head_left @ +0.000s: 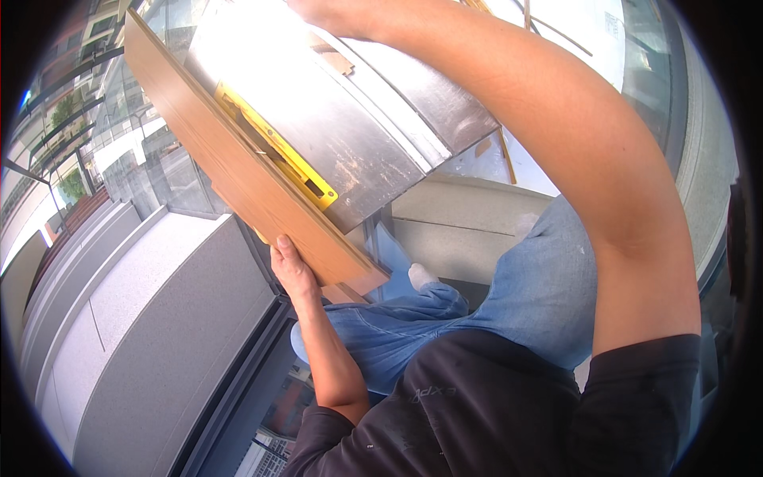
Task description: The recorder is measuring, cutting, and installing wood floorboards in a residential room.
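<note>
My left hand (292,266) grips the underside edge of a long wood-grain board (216,163), which runs diagonally along the left side of a steel work surface (358,159). A yellow slotted guide or fence (306,179) lies alongside the board. My right arm reaches across to the far end of the steel surface, where my right hand (318,16) is at the top edge of the view, its fingers lost in glare and out of sight. A narrow metal rail (397,131) crosses the surface, with a small brown piece (334,57) near its far end.
A white sheet with thin wood strips (507,155) lies to the right. A concrete ledge (445,207) is below the surface. At left are a glass railing (171,179) and a curved grey parapet (135,310). My jeans and socked foot (421,277) are beneath.
</note>
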The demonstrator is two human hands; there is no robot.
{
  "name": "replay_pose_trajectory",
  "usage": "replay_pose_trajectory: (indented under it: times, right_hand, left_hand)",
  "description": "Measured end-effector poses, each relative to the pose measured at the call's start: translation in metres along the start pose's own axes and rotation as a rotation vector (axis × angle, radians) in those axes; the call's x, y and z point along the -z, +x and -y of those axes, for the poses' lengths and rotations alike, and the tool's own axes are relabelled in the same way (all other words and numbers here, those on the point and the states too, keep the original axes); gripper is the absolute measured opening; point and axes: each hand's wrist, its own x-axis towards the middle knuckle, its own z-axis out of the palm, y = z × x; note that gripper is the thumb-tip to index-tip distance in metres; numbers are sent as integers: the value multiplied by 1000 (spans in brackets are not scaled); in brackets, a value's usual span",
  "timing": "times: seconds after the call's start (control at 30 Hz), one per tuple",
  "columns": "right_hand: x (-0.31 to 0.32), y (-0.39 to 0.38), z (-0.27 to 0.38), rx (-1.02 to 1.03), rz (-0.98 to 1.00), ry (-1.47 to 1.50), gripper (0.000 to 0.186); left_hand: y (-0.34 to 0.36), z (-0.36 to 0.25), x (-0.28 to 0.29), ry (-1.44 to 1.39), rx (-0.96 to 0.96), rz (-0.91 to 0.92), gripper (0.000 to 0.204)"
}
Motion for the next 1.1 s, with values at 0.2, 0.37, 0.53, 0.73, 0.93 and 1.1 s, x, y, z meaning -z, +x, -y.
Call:
replay_pose_trajectory:
  times: [0.2, 0.37, 0.53, 0.73, 0.93, 1.1]
  right_hand:
    - [-1, -1, 0, 15, -18, 1, 58]
    - [0, -2, -2, 4, -23, -6, 60]
    - [3, -7, -3, 44, -21, 15, 60]
    - [-1, 1, -1, 8, -17, -11, 60]
    - [-4, 1, 4, -6, 2, 9, 57]
    - [4, -2, 1, -21, 8, 2, 57]
  left_hand:
    - [-6, 8, 2, -42, -8, 4, 62]
    - [-10, 8, 0, -11, -26, 0, 62]
    - [-16, 3, 0, 29, -18, -8, 63]
    - [-25, 3, -1, -19, 45, 2, 64]
    - [-30, 8, 6, -48, 34, 7, 65]
    - [-35, 11, 0, -43, 35, 21, 67]
